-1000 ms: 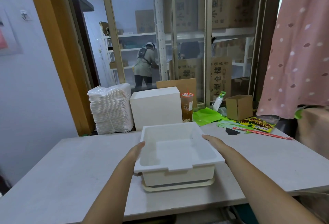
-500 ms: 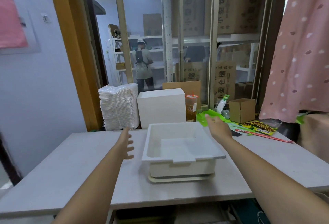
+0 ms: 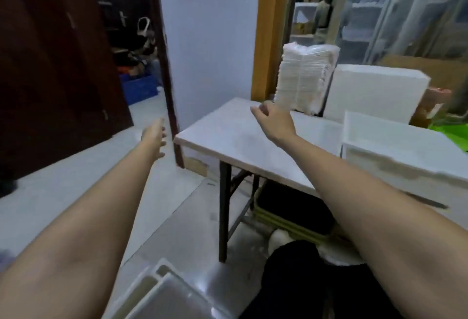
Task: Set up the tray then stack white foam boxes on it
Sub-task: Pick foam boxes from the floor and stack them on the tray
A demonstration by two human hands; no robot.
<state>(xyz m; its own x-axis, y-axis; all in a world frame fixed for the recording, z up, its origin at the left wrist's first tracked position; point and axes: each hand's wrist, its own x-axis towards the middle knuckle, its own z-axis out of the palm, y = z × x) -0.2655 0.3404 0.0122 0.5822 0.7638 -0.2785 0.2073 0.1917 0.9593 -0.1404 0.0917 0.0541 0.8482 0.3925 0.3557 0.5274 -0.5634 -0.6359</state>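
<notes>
Although the white foam box (image 3: 402, 149) sits at the right edge of the frame on the table (image 3: 243, 138), both hands are turned away from it, toward the left of the picture. It is an open-topped box, its near rim running roughly left to right across the lower right, and whatever it rests on is not clear in this blurred view. Behind it, at the upper right, stands a closed white foam block (image 3: 374, 90), and just left of that a tall stack of white foam lids or trays (image 3: 304, 75), standing against the orange door frame (image 3: 268, 27).

The right hand (image 3: 274, 122) hovers above the table's far left part, fingers loosely curled, holding nothing; it is the nearer of the two to the stack, which lies just beyond and to the right of its fingertips. The left hand (image 3: 154, 136) is out past the table's left corner, over the floor (image 3: 76, 179), fingers relaxed and empty, well apart from every foam item.

At the bottom centre of the frame a pale plastic crate or tray (image 3: 162, 293) lies on the floor, close below the left forearm. Judging by the task, the next reach is either down to that piece or across to the stack; I cannot tell which from this frame. A dark door (image 3: 63, 65) fills the upper left.
</notes>
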